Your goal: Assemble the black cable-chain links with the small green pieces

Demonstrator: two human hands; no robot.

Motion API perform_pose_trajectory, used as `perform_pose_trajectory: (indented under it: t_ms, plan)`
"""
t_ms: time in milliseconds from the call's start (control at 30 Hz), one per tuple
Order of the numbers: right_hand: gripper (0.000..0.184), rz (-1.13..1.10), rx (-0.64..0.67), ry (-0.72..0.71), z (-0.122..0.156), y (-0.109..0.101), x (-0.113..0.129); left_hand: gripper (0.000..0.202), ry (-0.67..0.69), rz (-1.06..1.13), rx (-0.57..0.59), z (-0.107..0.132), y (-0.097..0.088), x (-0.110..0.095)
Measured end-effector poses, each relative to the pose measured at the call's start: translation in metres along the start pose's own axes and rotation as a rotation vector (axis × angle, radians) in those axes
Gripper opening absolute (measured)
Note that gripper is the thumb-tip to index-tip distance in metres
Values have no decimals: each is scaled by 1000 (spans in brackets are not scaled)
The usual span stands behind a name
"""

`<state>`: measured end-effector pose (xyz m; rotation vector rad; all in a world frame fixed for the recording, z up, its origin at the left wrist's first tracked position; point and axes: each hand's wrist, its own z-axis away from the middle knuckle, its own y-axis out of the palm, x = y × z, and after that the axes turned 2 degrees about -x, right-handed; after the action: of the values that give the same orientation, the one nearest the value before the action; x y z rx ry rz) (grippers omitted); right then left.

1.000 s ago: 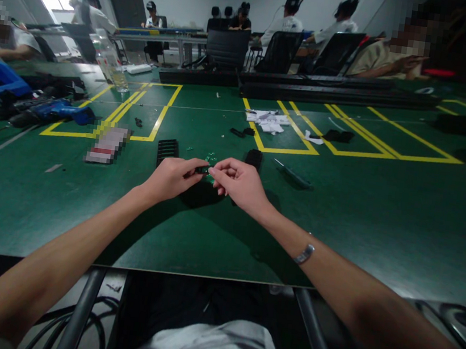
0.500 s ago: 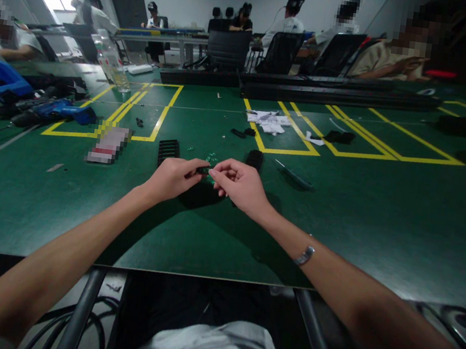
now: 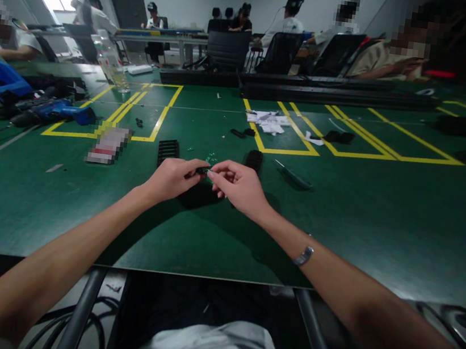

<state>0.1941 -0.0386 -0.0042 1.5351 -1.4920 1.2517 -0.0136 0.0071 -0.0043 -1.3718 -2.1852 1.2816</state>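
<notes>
left hand (image 3: 172, 177) : pinching small dark piece (image 3: 202, 170) | right hand (image 3: 243, 186) : fingers curled at its end, grasp unclear

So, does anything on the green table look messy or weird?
Yes, a bit: the white scraps lie in a crumpled, untidy heap across a yellow tape line, beyond the right hand. I can't tell whether anything is damaged.

tabletop (image 3: 360, 214): green | tape lines (image 3: 291, 152): yellow | held piece (image 3: 202, 170): blackish | ribbed part (image 3: 168, 152): black | papers (image 3: 270, 124): white
</notes>
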Motion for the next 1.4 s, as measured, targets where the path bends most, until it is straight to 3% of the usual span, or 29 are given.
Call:
perform_pose_trajectory:
  t_ms: [367, 900, 1400]
  plan:
    - [23, 52, -27, -77, 0, -2, -1, 27, -21, -2, 5, -1, -1, -3]
    - [26, 62, 15, -118, -2, -9, 3, 26, 60, -4, -71, -2, -2, -7]
    - [26, 6, 6, -86, -2, -8, 9, 24, 48, 35, -63, -1, -2, -5]
